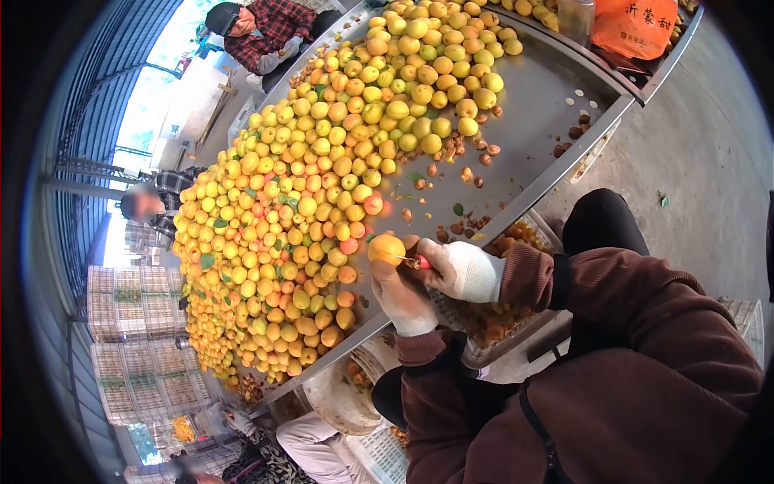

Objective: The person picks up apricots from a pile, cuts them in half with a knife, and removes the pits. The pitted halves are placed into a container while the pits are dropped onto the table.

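My left hand [403, 300], in a stained pale glove, is closed around a yellow apricot [387, 249] above the table's near edge. Against the side of that fruit lies the thin metal blade of a small red-handled knife [422, 262]. My right hand [465, 271], in a white knit glove, grips the knife's handle. Just beyond both hands, a large heap of yellow and orange apricots [314, 161] covers much of the metal table [524, 121]. Brown pits [466, 174] and a few green leaves are scattered beside the heap.
Below the table edge sits a crate [492, 343] of cut fruit, close to my knees. A white bucket [343, 387] stands beside it. Co-workers sit around the table, one in a red plaid shirt [278, 32]. An orange bag [633, 28] and stacked crates [137, 302] are farther off.
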`<state>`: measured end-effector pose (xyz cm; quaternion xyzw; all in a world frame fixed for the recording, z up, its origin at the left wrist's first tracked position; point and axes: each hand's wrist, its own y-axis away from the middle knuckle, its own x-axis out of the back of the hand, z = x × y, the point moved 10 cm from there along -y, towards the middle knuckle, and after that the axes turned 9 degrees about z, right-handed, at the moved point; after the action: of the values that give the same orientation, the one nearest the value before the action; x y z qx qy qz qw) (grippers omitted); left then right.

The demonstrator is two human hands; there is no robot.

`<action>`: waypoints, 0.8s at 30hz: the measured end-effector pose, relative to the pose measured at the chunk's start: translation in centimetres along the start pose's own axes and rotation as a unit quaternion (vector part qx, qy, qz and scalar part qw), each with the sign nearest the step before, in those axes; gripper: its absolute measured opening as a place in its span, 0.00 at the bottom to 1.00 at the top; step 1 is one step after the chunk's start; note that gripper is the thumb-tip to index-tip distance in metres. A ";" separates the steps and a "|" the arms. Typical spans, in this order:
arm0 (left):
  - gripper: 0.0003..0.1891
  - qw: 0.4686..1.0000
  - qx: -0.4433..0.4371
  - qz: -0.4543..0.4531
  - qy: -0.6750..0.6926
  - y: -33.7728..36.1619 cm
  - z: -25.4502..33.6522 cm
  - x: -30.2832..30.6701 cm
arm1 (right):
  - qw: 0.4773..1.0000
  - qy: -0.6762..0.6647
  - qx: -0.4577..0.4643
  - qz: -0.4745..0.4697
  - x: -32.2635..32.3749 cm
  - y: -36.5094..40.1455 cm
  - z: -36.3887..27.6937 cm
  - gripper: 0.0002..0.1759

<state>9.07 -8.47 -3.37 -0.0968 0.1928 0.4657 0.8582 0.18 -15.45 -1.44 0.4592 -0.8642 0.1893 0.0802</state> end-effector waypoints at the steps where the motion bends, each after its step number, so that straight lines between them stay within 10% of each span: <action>1: 0.32 1.000 0.000 -0.001 0.000 0.1 0.4 -0.4 | 1.000 0.000 0.000 0.001 -0.1 0.1 0.1 0.19; 7: 0.35 0.973 -0.110 -0.021 -0.201 -0.1 2.5 -1.1 | 0.997 -0.052 0.014 0.058 0.2 -0.6 -0.2 0.18; 15: 0.29 0.996 0.065 -0.004 0.068 0.2 -0.5 -1.4 | 0.996 0.087 0.033 0.005 -0.3 -0.4 0.5 0.16; 24: 0.27 0.994 0.086 0.058 0.030 1.3 0.3 -1.9 | 0.996 0.091 0.011 -0.002 -1.6 -0.5 2.0 0.18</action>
<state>7.18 -9.10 -2.32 -0.0257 0.2633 0.4929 0.8289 1.62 -15.27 -3.60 0.4424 -0.8505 0.2399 0.1532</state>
